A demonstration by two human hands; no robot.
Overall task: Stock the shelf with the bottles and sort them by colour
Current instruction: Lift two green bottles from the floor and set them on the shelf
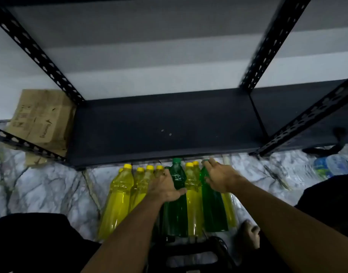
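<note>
Several yellow bottles (pixel 118 196) with yellow caps and two green bottles stand in a cluster on the marble floor in front of the black shelf (pixel 169 123). My left hand (pixel 165 187) wraps around the neck of the middle green bottle (pixel 176 211). My right hand (pixel 220 179) grips the top of the right green bottle (pixel 213 209), covering its cap. A yellow bottle (pixel 192 201) stands between the two green ones. The shelf board holds no bottles.
A cardboard box (pixel 41 119) sits on the floor left of the shelf. Black slotted uprights (pixel 267 54) frame the shelf. Clear plastic bottles (pixel 330 166) lie at the right. My knees fill both lower corners, and a foot (pixel 248 233) rests near the bottles.
</note>
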